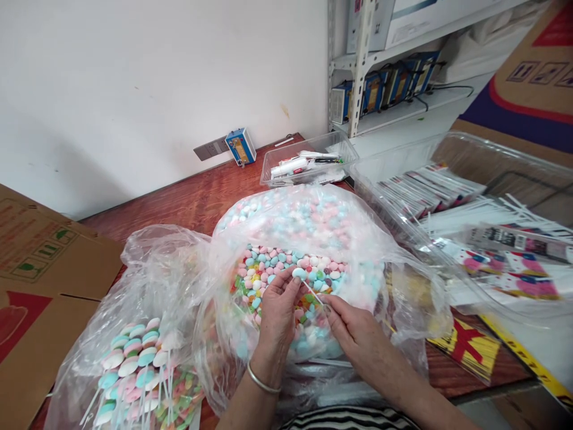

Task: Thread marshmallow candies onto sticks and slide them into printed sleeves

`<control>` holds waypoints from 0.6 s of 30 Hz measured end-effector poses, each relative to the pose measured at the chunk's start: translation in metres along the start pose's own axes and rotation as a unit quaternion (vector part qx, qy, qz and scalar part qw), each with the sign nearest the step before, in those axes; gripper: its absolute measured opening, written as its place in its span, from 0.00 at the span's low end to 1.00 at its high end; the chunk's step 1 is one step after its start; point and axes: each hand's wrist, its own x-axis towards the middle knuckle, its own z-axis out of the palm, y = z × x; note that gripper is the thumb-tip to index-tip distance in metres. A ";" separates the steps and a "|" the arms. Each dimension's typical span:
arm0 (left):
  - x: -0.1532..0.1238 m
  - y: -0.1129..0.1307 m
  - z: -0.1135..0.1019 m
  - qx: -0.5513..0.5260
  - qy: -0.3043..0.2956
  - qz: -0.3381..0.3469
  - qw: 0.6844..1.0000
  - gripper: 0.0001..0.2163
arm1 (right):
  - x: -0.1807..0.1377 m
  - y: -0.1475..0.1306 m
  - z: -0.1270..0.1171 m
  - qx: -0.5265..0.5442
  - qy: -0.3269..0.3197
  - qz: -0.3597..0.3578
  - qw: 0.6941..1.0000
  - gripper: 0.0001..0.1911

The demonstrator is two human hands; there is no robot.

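My left hand [278, 307] pinches a pale blue and white candy [299, 273] between thumb and fingertips. A thin white lollipop stick [313, 292] runs from the candy down to my right hand [353, 328], whose thumb and fingers are closed on it. Both hands are over a large open clear plastic bag [286, 224] full of pink, blue and white candies [273, 263], with green, yellow and red jelly pieces among them. At the lower left, several finished-looking lollipops [134, 352] on white sticks lie in another clear bag [156, 251].
A clear bin [452, 257] on the right holds packets and white sticks. Behind the bag stands a smaller tray [268, 170] of tubes. Cardboard boxes [45, 286] flank the wooden table [161, 209]. A blue device [240, 147] sits by the wall, near a metal shelf [358, 71].
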 end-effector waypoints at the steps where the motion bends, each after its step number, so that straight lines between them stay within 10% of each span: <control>1: 0.000 -0.001 0.000 0.007 -0.004 0.004 1.000 0.18 | 0.001 -0.001 0.000 0.013 0.001 -0.003 1.000 0.17; 18: -0.006 -0.009 0.000 0.177 -0.018 0.114 0.977 0.14 | 0.008 -0.007 0.000 0.047 0.016 0.042 0.998 0.13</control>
